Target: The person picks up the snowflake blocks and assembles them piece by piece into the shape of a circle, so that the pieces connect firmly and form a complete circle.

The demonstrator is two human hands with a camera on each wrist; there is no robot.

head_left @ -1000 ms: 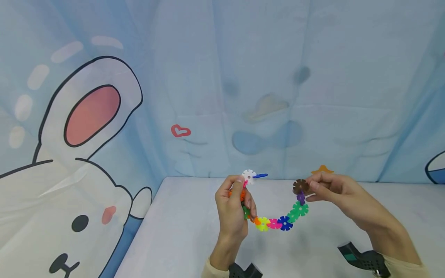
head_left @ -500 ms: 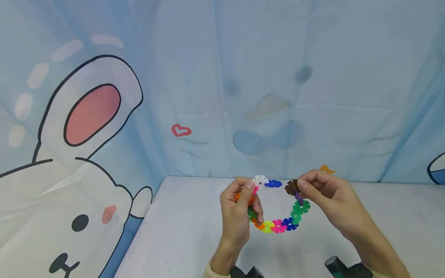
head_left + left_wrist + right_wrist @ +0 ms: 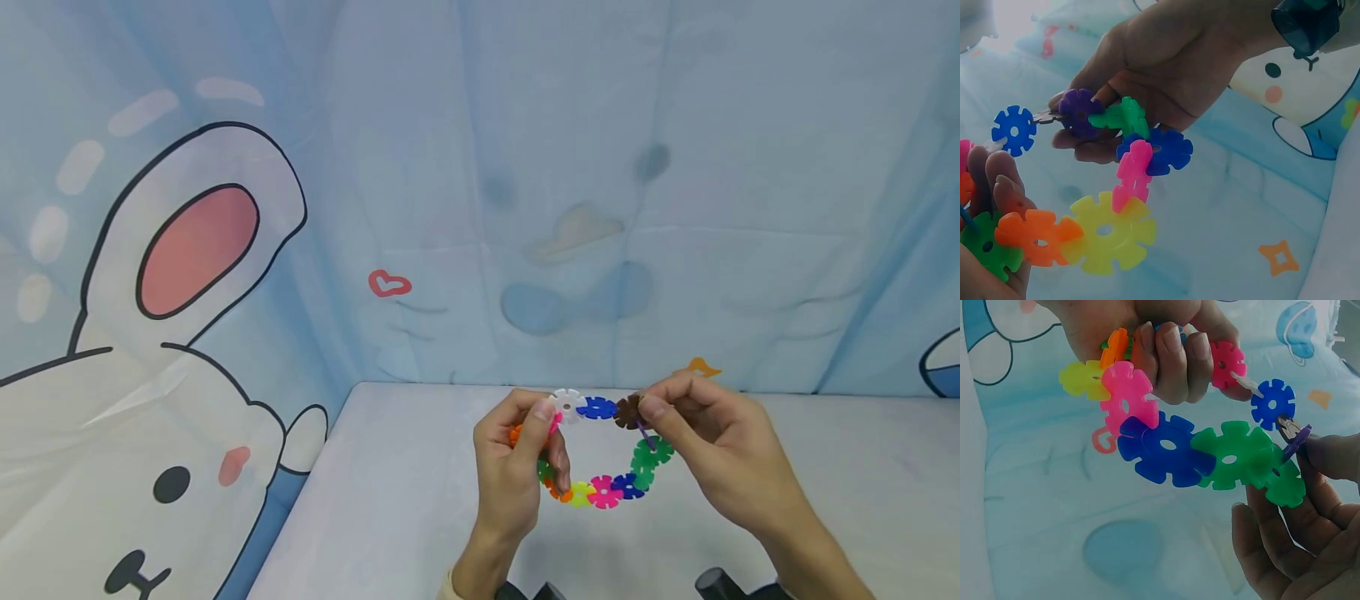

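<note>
A chain of colourful plastic snowflake discs hangs as a ring between both hands above the table. In the head view, my left hand grips its left side, with the thumb at the pink disc beside a white disc. My right hand pinches the brown disc near the purple disc. The brown disc's edge meets the blue disc; whether their slots interlock I cannot tell. Along the bottom run a yellow disc, a pink disc, a dark blue disc and green discs. Left fingers cover some discs.
Below the hands lies a white table. A light blue curtain printed with a rabbit and other shapes hangs behind and at the left. Black wrist devices sit at the frame's bottom.
My right hand has moved left with the brown disc, bringing it up to the blue disc. The left hand has shifted slightly right, and the gap in the ring has closed up.
</note>
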